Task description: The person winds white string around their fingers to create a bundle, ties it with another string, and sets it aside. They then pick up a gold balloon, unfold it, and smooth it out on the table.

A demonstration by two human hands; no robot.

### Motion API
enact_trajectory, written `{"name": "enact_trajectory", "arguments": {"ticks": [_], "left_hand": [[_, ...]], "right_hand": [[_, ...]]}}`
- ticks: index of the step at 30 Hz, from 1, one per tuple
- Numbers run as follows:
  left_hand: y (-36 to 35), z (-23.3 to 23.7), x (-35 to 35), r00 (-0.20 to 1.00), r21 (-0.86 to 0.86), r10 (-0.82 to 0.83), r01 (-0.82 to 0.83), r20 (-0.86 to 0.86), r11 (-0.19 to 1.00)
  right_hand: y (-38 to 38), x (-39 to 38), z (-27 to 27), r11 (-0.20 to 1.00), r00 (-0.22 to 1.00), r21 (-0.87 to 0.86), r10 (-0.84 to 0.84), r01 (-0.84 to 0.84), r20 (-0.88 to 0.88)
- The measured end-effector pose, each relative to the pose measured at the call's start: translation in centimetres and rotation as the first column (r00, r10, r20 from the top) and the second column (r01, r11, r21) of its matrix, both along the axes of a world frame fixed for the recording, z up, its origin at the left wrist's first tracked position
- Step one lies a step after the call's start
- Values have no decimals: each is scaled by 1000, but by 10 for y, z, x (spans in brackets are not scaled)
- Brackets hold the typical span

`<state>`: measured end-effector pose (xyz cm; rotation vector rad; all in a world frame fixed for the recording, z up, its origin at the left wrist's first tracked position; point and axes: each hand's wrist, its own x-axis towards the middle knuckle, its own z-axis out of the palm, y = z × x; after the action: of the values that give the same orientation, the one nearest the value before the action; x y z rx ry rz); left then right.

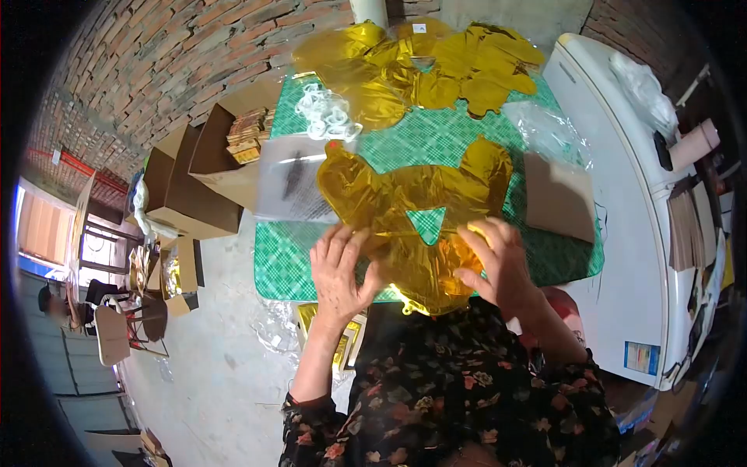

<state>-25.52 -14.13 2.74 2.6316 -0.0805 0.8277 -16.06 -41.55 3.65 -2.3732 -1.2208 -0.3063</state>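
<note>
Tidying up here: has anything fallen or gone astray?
Yes: clear plastic wrap and a gold packet lie on the concrete floor beside the table, below the left hand, apparently dropped.

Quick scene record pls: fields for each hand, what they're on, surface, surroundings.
left hand: fingers spread flat on the gold foil balloon, near edge
right hand: fingers bent on the same balloon; grip unclear
surface: green checked cloth over a table
far end: pile of gold balloons
left of balloon: clear plastic sleeve
right: cardboard sheet, white chest freezer
floor, left: open cardboard boxes
</note>
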Motion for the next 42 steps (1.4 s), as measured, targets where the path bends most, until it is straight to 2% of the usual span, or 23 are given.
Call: {"name": "enact_trajectory", "arguments": {"ticks": [1,4,6,9,12,13,14,17,18,23,26,29,33,34,36,39,40,42], "left_hand": [[4,3,8,999,21,28,-28,32,999],[9,2,37,997,72,53,-49,-57,996],[14,-13,54,989,122,59,-42,-137,992],[23,-47,65,957,223,134,-77,-257,972],[26,-45,64,949,208,125,-66,-288,976],[26,-45,64,947,205,132,-72,-293,976],[26,-46,65,945,200,132,-73,-298,977],[25,-36,67,945,192,132,-76,-300,979],[27,-31,69,951,192,129,-76,-281,978],[43,-3,107,970,235,135,-86,-200,968],[62,1,154,985,302,105,-58,-139,951],[86,-19,203,978,414,102,-19,-182,910],[109,-25,242,925,514,199,-6,-322,858],[120,-35,253,940,518,219,-55,-261,854],[144,-60,273,956,517,259,-155,-135,842],[150,-19,273,864,335,263,-118,-429,935],[151,-12,275,843,378,313,-143,-438,915],[161,-17,281,868,365,306,-159,-390,917]], "right_hand": [[7,6,0,999,999,-2,-41,41,33],[25,17,-12,980,975,-83,-167,180,144],[28,25,-39,948,950,-164,-236,271,204],[25,26,-52,939,946,-171,-267,299,186],[25,28,-47,927,947,-221,-264,302,184],[27,32,-43,926,949,-235,-255,295,186],[31,39,-38,947,943,-153,-245,282,224],[59,80,-14,985,950,-61,-141,164,279],[73,96,-6,996,910,20,-91,91,405],[150,193,-19,989,879,-97,142,-110,455],[176,234,-37,975,886,-138,215,-173,410],[185,251,-51,972,928,-135,224,-192,298],[185,257,-61,972,897,-134,231,-194,377],[186,259,-64,972,884,-122,233,-201,404],[189,263,-67,971,857,-99,237,-216,457],[195,264,-66,978,903,-55,208,-202,376],[195,263,-64,978,905,-30,202,-205,374],[196,264,-60,978,909,21,185,-208,375]]}}
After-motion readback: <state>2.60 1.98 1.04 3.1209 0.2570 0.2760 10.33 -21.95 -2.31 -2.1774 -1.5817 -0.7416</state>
